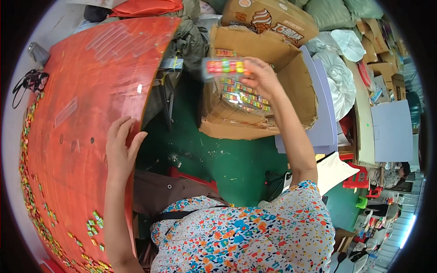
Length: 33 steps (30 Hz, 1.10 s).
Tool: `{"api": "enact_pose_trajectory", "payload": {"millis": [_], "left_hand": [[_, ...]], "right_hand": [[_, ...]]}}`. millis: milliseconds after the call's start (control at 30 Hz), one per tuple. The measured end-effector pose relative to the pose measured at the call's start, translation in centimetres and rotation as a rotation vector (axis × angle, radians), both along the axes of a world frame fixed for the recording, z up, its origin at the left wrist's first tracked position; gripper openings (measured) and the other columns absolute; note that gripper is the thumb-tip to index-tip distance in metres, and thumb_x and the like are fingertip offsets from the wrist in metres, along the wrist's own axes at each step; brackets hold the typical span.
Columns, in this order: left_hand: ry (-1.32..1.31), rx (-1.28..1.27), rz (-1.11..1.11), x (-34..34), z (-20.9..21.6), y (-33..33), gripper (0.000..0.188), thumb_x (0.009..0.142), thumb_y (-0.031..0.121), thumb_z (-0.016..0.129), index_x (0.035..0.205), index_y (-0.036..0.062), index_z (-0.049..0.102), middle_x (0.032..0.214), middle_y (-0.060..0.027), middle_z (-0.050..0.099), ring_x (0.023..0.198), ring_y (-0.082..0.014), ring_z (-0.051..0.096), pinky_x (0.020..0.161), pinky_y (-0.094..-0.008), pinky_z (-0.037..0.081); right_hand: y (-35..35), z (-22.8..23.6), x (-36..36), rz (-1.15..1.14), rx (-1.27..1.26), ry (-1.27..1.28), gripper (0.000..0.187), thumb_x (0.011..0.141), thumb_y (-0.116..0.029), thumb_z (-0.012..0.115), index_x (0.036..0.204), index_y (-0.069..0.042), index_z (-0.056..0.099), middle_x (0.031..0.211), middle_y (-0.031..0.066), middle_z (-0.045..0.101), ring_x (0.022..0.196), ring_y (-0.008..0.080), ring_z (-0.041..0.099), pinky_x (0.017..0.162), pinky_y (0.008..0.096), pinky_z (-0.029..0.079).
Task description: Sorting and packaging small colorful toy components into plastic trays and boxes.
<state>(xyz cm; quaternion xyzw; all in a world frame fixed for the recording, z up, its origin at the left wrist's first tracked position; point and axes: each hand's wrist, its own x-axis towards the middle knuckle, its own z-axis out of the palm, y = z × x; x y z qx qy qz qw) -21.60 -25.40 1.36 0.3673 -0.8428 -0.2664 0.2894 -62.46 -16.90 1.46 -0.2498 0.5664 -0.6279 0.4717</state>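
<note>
My right hand (pixel 261 78) grips one end of a clear plastic tray (pixel 226 67) that holds a row of small, brightly coloured wrapped pieces. The tray is blurred. It is held over the left side of an open cardboard box (pixel 255 132), in which several similar filled trays (pixel 243 96) lie. My left hand (pixel 122 145) is at the right edge of the red table (pixel 86 164), fingers stretched and thumb apart, with nothing in it. On the tabletop lie a clear empty tray (pixel 66 112) and, farther back, a group of clear trays (pixel 116 43).
Loose small wrapped pieces (pixel 94 223) are scattered along the table's left and near sides. Behind the open box stands a closed brown carton (pixel 271 20). A pale purple panel (pixel 325 109) leans at the box's right. Green floor (pixel 214 159) shows between table and box.
</note>
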Motion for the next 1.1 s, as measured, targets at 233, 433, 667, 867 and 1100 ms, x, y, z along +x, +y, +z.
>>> {"api": "enact_pose_trajectory", "payload": {"millis": [233,433,667,867,1100], "left_hand": [[-0.331,-0.282,-0.102,0.3,-2.5,-0.6,0.058,0.082,0.026,0.075,0.131,0.0034,0.053,0.137,-0.016,0.049,0.128,-0.0373,0.044,0.11,-0.0468,0.033],[-0.428,-0.233,-0.06,0.2,-1.9,-0.4,0.059,0.086,0.031,0.071,0.135,0.0047,0.051,0.142,-0.0151,0.046,0.133,-0.0371,0.041,0.112,-0.049,0.03],[-0.493,-0.223,-0.061,0.0,-1.8,-0.3,0.058,0.089,0.025,0.069,0.139,0.0053,0.049,0.147,-0.0132,0.044,0.137,-0.0349,0.038,0.114,-0.0461,0.029],[-0.516,-0.225,-0.043,0.0,-1.6,-0.1,0.057,0.088,0.025,0.07,0.138,0.0054,0.05,0.146,-0.0136,0.044,0.137,-0.0349,0.038,0.114,-0.0463,0.029],[-0.501,-0.24,-0.04,-0.3,-2.0,-0.3,0.056,0.088,0.027,0.07,0.137,0.0058,0.052,0.145,-0.0129,0.046,0.136,-0.0344,0.04,0.114,-0.0465,0.03]], "right_hand": [[5.9,-10.8,-13.2,-0.196,0.238,0.031,0.04,0.092,-0.022,0.068,0.123,-0.003,0.054,0.109,0.0058,0.06,0.089,0.0154,0.064,0.073,0.0288,0.061],[6.5,-17.2,-16.4,-0.335,0.363,-0.036,0.037,0.09,-0.021,0.071,0.119,-0.003,0.056,0.105,0.0045,0.059,0.087,0.0154,0.064,0.074,0.029,0.062],[6.1,-22.3,-18.8,-0.251,0.541,-0.006,0.036,0.093,-0.026,0.068,0.122,-0.007,0.057,0.1,0.0039,0.064,0.074,0.0153,0.068,0.056,0.0235,0.058],[6.3,-23.0,-19.3,-0.115,0.721,0.154,0.032,0.092,-0.029,0.068,0.116,-0.009,0.06,0.09,0.0016,0.064,0.068,0.0107,0.064,0.049,0.0215,0.048],[6.5,-26.0,-22.6,0.094,0.685,0.551,0.034,0.086,-0.027,0.067,0.113,-0.005,0.067,0.093,0.0049,0.068,0.081,0.0126,0.064,0.059,0.0301,0.05]]}}
